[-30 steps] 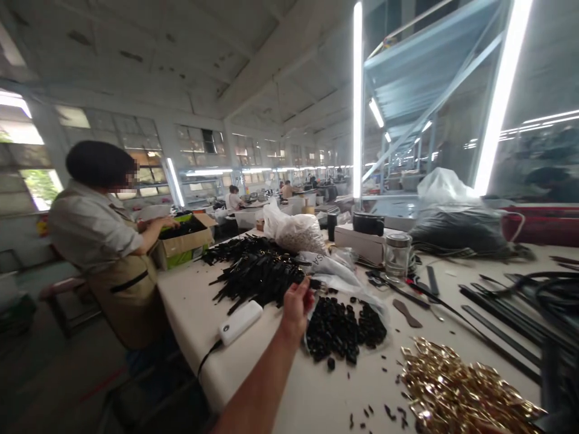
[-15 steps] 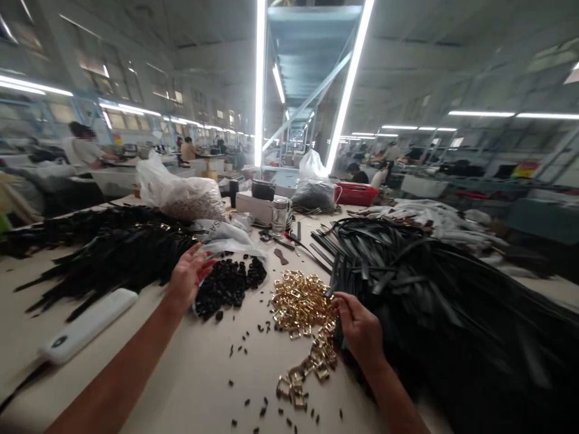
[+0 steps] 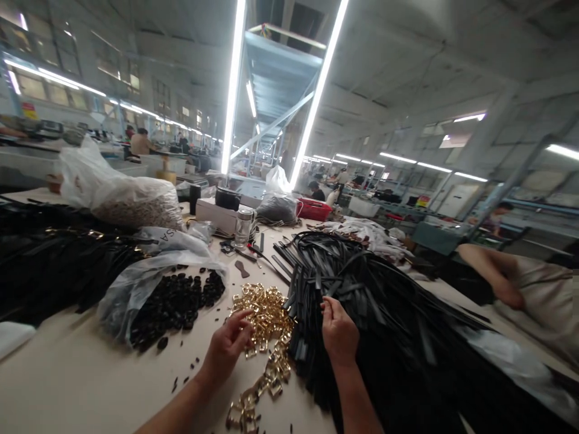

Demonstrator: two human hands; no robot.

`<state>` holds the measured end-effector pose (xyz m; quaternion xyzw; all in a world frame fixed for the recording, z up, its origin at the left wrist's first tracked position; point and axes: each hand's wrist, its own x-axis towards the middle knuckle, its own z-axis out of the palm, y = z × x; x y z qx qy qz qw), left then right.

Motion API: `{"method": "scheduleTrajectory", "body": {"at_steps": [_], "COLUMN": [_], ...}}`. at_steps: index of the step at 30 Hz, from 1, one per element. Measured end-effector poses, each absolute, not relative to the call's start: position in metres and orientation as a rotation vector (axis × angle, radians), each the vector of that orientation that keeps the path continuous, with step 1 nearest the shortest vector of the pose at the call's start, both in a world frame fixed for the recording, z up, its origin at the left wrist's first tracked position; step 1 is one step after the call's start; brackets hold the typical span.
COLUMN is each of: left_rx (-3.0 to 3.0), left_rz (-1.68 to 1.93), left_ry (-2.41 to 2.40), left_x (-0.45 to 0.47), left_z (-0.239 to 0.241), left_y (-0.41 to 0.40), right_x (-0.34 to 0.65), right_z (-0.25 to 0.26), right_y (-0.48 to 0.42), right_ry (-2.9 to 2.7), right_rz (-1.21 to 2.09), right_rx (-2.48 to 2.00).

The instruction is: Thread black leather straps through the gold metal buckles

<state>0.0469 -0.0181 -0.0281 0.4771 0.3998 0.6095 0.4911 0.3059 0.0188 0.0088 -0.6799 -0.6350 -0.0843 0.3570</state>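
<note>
My left hand (image 3: pixel 227 348) reaches into a heap of gold metal buckles (image 3: pixel 265 313) on the beige table (image 3: pixel 81 386); its fingers are curled and pinched at the heap's near edge. What they hold is too small to make out. My right hand (image 3: pixel 337 330) rests on the near edge of a big pile of black leather straps (image 3: pixel 362 289), fingers closed on one strap end. A trail of loose buckles (image 3: pixel 251 401) runs toward me between my forearms.
A clear bag spilling small black loops (image 3: pixel 174 301) lies left of the buckles. Further left is a dark strap pile (image 3: pixel 49 259) and a white bag of parts (image 3: pixel 120 196). A glass jar (image 3: pixel 244 226), tools and boxes stand behind. Another person's arm (image 3: pixel 493 274) rests at right.
The view has swung right. My left hand left the bag of black loops and moved to the gold buckles. My right hand shifted from the buckles onto the black straps.
</note>
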Motion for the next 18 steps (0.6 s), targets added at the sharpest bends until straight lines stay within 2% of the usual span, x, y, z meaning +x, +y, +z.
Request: {"method": "scheduleTrajectory", "body": {"at_steps": [10, 18], "left_rx": [1.258, 1.261], "left_rz": [1.362, 1.345], "left_ry": [1.053, 1.094], "left_x": [0.040, 0.042], "left_z": [-0.045, -0.046], "left_y": [-0.004, -0.004], "right_x": [0.279, 0.280], "right_z": [0.008, 0.006], "right_y": [0.013, 0.014], "right_ry": [-1.886, -1.932], "right_rz": [-0.425, -0.349], "right_rx": [-2.037, -2.005]}}
